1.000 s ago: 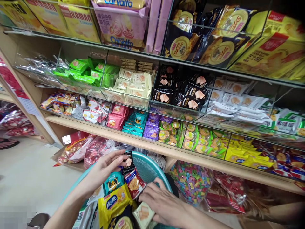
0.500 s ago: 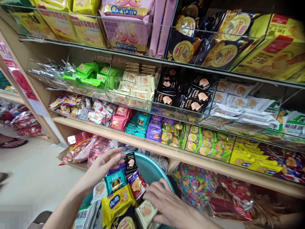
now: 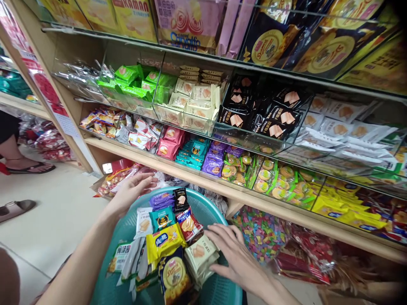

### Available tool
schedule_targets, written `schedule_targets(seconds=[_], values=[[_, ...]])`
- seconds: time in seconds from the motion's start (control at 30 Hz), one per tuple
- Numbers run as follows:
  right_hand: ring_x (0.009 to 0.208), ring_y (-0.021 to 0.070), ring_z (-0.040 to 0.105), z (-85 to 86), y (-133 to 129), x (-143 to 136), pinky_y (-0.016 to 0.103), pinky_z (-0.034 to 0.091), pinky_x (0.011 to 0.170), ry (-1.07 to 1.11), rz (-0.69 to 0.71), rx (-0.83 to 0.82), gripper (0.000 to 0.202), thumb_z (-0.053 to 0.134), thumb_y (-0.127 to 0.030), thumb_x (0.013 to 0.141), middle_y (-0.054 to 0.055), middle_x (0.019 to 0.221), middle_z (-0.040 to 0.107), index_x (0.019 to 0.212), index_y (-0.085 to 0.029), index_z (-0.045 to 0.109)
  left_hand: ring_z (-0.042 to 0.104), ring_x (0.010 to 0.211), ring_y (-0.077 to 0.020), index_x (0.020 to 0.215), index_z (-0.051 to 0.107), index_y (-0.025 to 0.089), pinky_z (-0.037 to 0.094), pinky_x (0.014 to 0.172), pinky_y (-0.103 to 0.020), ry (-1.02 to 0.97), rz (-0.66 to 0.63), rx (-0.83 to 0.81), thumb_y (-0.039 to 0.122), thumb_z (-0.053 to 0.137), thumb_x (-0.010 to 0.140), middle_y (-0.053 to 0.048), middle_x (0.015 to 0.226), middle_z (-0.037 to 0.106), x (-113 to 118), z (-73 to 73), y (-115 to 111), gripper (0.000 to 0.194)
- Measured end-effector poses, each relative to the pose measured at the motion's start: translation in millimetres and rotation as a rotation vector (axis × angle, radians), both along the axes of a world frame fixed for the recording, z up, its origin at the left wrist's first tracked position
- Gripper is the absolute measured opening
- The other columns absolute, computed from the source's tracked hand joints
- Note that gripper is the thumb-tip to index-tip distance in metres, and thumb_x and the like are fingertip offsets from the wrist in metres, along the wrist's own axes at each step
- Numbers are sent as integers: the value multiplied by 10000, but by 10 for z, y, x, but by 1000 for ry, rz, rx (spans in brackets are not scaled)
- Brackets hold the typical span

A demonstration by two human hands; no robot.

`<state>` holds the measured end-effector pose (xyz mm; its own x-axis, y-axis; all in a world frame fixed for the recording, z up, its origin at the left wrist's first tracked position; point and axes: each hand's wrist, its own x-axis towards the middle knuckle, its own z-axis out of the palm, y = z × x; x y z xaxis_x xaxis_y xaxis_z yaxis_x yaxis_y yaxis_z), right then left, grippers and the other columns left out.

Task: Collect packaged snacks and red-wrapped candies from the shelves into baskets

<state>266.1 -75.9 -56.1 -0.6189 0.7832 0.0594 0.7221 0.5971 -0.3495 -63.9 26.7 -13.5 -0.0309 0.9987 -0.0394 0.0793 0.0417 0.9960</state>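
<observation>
As I look down through the head camera, I have both hands over a teal basket [image 3: 199, 202] with snack packs grouped inside it. My left hand [image 3: 132, 192] hovers at the basket's far left rim, fingers extended and loosely parted, near the purple pack [image 3: 161, 200]. My right hand [image 3: 233, 254] is spread wide at the right side of the cream pack [image 3: 202, 256], the fingers by its upper corner and the thumb lower down; I can't tell whether they touch it.

In the basket, the cream pack sits right of the yellow pack [image 3: 165, 241] and beside the dark blue pack [image 3: 174, 275] with its round label. Farther up I see the red-and-blue pack [image 3: 190, 224], the black pack [image 3: 180, 199] next to the purple one, the teal pack [image 3: 163, 219] and the white pack [image 3: 144, 222]. The white-and-green pack [image 3: 122, 256] lies toward the left wall.

Beyond the basket runs a wooden shelf edge [image 3: 190, 177], with clear-fronted compartments above it holding green packs [image 3: 127, 74], cream packets [image 3: 193, 101] and black packets [image 3: 280, 114]. Below it, right of the basket, I see a bag of multicoloured pieces [image 3: 260, 233]. At far left, another person's sandalled foot [image 3: 27, 163] rests on the floor.
</observation>
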Motion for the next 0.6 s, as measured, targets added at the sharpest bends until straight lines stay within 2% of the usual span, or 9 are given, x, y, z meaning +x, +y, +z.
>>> schedule_targets(seconds=[0.1, 0.2, 0.33, 0.47, 0.6], values=[[1310, 263, 269, -191, -76, 126, 462, 231, 1049, 124, -205, 14, 599, 528, -451, 805, 41, 1423, 333, 1349, -340, 304, 639, 934, -211, 1024, 618, 188, 524, 780, -312, -42, 31, 22, 489, 660, 684, -101, 1072, 666, -16, -28, -2, 457], [1331, 265, 236, -475, -139, 148, 457, 241, 1063, 384, -475, 2, 611, 524, -441, 802, 50, 1455, 265, 1356, -304, 305, 636, 940, -213, 1028, 615, 180, 523, 774, -314, -49, 49, 35, 470, 665, 685, -101, 1057, 669, 6, -20, -16, 452], [1319, 227, 285, -763, -181, 26, 391, 295, 1056, 841, -715, -209, 671, 544, -452, 781, 61, 1449, 295, 1369, -260, 285, 625, 963, -240, 1025, 615, 164, 511, 801, -360, -3, 85, 44, 477, 665, 674, -115, 1046, 669, 64, 33, -67, 473], [1279, 220, 361, -794, -170, -66, 372, 306, 1044, 1119, -897, -302, 642, 539, -493, 772, 55, 1431, 343, 1341, -277, 333, 588, 1031, -257, 1044, 616, 171, 467, 892, -401, 71, 158, 107, 464, 651, 680, -106, 1106, 644, 179, 121, -256, 469], [1247, 209, 404, -772, -160, -53, 371, 299, 1041, 1213, -931, -349, 607, 499, -514, 792, 69, 1373, 434, 1326, -267, 350, 533, 1111, -246, 1075, 588, 211, 410, 982, -373, 95, 338, 175, 426, 646, 688, -54, 1170, 608, 433, 228, -759, 446]])
